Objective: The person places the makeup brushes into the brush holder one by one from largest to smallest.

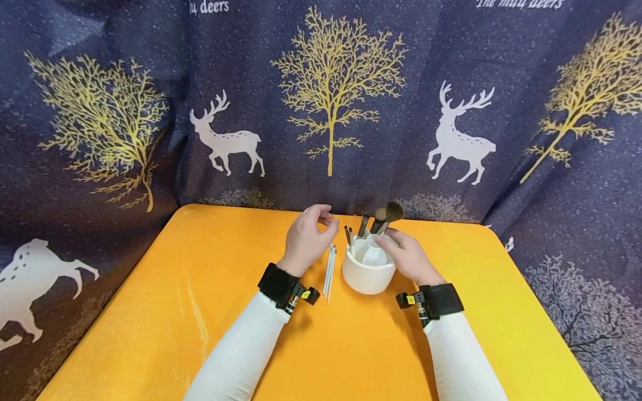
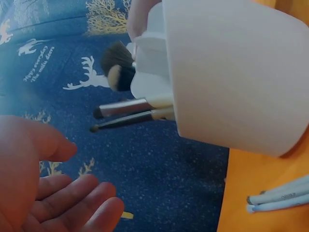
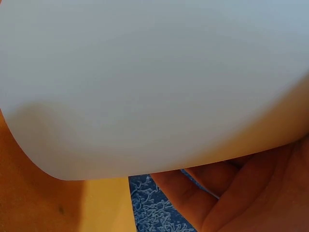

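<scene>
A round white makeup brush holder (image 1: 368,278), divided inside, stands upright on the table. Several makeup brushes lean in it, among them a large fluffy brush (image 1: 394,211) and some slim eye brushes (image 2: 130,112) with their heads up. My right hand (image 1: 408,257) grips the holder at its right rim, thumb over the top; in the right wrist view its fingers (image 3: 186,191) curve behind the white wall. Left of the holder, my left hand (image 1: 308,234) hovers with loosely bent fingers and nothing in it. Thin pale brushes (image 1: 329,273) lie on the table between that hand and the holder.
An orange cloth covers the table (image 1: 331,351). Behind its far edge hangs a dark blue curtain (image 1: 381,139) printed with deer and trees. Each wrist wears a black band with a small camera.
</scene>
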Motion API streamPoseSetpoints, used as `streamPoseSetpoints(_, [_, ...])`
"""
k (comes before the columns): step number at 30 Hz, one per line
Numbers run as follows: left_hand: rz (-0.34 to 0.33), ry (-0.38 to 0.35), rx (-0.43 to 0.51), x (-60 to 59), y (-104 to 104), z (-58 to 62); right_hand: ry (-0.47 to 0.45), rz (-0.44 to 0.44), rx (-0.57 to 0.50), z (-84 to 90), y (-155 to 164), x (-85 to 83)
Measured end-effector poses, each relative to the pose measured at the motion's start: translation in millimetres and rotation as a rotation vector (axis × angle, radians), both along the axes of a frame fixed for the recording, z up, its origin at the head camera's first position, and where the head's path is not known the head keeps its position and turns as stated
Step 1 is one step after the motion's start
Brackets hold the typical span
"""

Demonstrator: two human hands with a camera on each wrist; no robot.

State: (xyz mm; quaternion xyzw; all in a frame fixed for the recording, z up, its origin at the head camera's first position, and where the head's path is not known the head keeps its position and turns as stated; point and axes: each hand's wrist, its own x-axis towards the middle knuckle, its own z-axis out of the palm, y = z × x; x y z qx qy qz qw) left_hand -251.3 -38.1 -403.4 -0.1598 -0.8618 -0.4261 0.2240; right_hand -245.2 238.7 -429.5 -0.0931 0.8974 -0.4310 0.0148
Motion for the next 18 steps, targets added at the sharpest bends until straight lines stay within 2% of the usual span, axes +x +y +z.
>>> streamPoseSetpoints(6, [0.016, -0.028, -0.040, -6.0, -3, -8.2, -0.004, -0.004, 0.005, -1.7, -1, -0.7])
streamPoseSetpoints(18, [0.032, -0.267, -0.189, -17.2, -2, -27.4, -0.011, -0.009, 0.009, -0.4, 0, -0.5])
